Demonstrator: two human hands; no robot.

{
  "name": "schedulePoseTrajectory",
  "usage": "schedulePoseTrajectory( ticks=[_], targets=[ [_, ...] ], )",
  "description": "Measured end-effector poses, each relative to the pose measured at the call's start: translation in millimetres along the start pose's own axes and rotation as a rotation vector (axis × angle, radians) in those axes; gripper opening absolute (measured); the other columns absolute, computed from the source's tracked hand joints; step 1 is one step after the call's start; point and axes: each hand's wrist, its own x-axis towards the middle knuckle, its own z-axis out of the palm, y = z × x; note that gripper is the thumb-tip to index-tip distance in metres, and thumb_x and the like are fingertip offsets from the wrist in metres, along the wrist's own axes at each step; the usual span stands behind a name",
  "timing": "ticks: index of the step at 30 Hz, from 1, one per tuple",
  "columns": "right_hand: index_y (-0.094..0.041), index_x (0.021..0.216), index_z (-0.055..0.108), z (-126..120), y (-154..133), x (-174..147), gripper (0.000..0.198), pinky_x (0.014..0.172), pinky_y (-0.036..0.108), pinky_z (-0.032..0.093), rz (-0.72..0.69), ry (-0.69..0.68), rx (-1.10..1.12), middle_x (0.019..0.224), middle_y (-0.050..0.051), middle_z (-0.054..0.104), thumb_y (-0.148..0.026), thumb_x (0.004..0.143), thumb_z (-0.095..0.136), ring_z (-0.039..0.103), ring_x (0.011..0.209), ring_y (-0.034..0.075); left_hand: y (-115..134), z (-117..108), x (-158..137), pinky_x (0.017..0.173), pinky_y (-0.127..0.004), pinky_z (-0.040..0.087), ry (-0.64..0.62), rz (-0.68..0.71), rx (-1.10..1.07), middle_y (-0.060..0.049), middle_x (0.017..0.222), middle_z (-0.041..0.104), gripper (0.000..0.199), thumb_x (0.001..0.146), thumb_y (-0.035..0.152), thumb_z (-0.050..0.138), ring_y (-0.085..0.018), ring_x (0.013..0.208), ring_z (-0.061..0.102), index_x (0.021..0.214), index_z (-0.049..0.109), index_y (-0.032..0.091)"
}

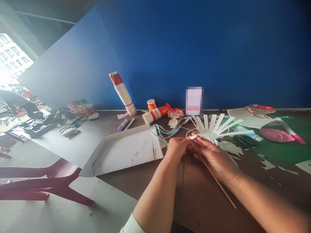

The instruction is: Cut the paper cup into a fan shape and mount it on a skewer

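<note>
My left hand [178,147] is closed, its fingertips pinched near the upper end of a thin wooden stick [217,181]. My right hand [212,155] meets it there, with the thumb pressing a white paper strip [193,137] against the stick's end. The stick slants down under the right palm toward the table's front. Just beyond my fingers, a paper cup cut into spread white strips [210,134] fans out; whether the pinched strip belongs to it, I cannot tell. Fingers partly hide the joint between strip and stick.
A shallow white cardboard box [123,150] stands left of my hands. Behind are stacked paper cups [122,94], more red cups [156,113], a cut-out paper figure [173,118] and a cable [165,131]. Paper scraps [266,162] and a pink balloon [277,135] lie right. A pink stool [55,181] stands left.
</note>
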Motion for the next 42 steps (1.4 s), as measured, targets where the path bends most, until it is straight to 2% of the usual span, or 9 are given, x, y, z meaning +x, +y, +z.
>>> schedulePoseTrajectory(
  ticks=[5, 9, 13, 17, 22, 27, 32, 37, 42],
  targets=[
    [-0.031, 0.099, 0.073, 0, 1, 0, 0.04, 0.057, 0.017, 0.055, -0.014, 0.014, -0.025, 0.115, -0.004, 0.073, -0.008, 0.066, 0.074, 0.073, 0.083, 0.015, -4, 1, 3, 0.044, -0.022, 0.024, 0.007, 0.014, -0.004, -0.004, 0.057, 0.061, 0.025, 0.078, 0.035, 0.069, -0.007, 0.045, 0.041, 0.067, 0.071, 0.013],
    [-0.032, 0.092, 0.073, -3, 3, 4, 0.031, 0.055, 0.022, 0.058, 0.003, 0.034, 0.003, 0.109, -0.003, 0.075, -0.011, 0.069, 0.074, 0.074, 0.082, 0.018, -3, 1, 2, 0.044, -0.021, 0.026, 0.025, 0.03, 0.007, -0.003, 0.056, 0.06, 0.023, 0.076, 0.031, 0.069, -0.007, 0.045, 0.042, 0.061, 0.068, 0.014],
    [-0.029, 0.087, 0.073, -10, 6, 11, 0.019, 0.065, 0.025, 0.062, -0.019, -0.01, 0.049, 0.099, -0.001, 0.078, -0.016, 0.074, 0.073, 0.074, 0.087, 0.02, -1, 1, 1, 0.044, -0.02, 0.027, 0.02, 0.011, 0.006, -0.001, 0.054, 0.056, 0.021, 0.077, 0.027, 0.066, -0.007, 0.045, 0.041, 0.061, 0.066, 0.013],
    [-0.02, 0.085, 0.073, -16, 7, 18, 0.013, 0.075, 0.026, 0.062, 0.008, -0.082, 0.109, 0.091, 0.004, 0.078, -0.012, 0.079, 0.066, 0.074, 0.085, 0.019, 0, 2, 0, 0.045, -0.02, 0.028, 0.034, 0.011, 0.028, 0.002, 0.051, 0.049, 0.019, 0.075, 0.027, 0.068, -0.006, 0.045, 0.038, 0.063, 0.067, 0.013],
    [-0.012, 0.087, 0.069, -17, -3, 22, 0.016, 0.063, 0.024, 0.063, 0.134, 0.015, 0.19, 0.077, 0.01, 0.077, -0.013, 0.091, 0.053, 0.074, 0.064, 0.016, 1, 2, -2, 0.044, -0.019, 0.028, 0.015, 0.011, 0.024, 0.001, 0.054, 0.052, 0.019, 0.076, 0.027, 0.067, -0.006, 0.046, 0.04, 0.065, 0.067, 0.012],
    [-0.015, 0.08, 0.061, -18, -9, 27, 0.031, 0.056, 0.026, 0.062, 0.206, 0.147, 0.289, 0.065, 0.011, 0.073, -0.024, 0.101, 0.04, 0.073, 0.059, 0.018, -1, 3, 0, 0.043, -0.02, 0.028, 0.014, 0.002, 0.041, -0.001, 0.055, 0.056, 0.018, 0.078, 0.027, 0.065, -0.006, 0.044, 0.04, 0.068, 0.07, 0.013],
    [-0.015, 0.096, 0.064, -21, -6, 31, 0.028, 0.058, 0.029, 0.064, 0.11, 0.15, 0.373, 0.075, 0.008, 0.077, -0.015, 0.1, 0.037, 0.073, 0.059, 0.016, -3, 4, 2, 0.041, -0.019, 0.025, 0.005, -0.009, 0.006, -0.002, 0.057, 0.059, 0.017, 0.076, 0.027, 0.069, -0.005, 0.042, 0.039, 0.068, 0.07, 0.012],
    [-0.013, 0.099, 0.067, -22, -5, 31, 0.033, 0.065, 0.032, 0.064, 0.046, 0.083, 0.403, 0.086, 0.01, 0.078, -0.016, 0.101, 0.034, 0.076, 0.072, 0.018, -2, 5, 1, 0.04, -0.02, 0.024, 0.01, -0.01, -0.011, -0.001, 0.052, 0.055, 0.021, 0.074, 0.03, 0.072, -0.004, 0.04, 0.035, 0.063, 0.068, 0.012],
    [-0.013, 0.098, 0.068, -21, -6, 28, 0.034, 0.07, 0.034, 0.064, 0.025, 0.039, 0.37, 0.091, 0.011, 0.078, -0.017, 0.101, 0.034, 0.076, 0.081, 0.02, 0, 6, 0, 0.041, -0.02, 0.024, 0.013, -0.037, -0.055, -0.002, 0.057, 0.059, 0.019, 0.072, 0.028, 0.073, -0.005, 0.042, 0.038, 0.064, 0.067, 0.012]
  ],
)
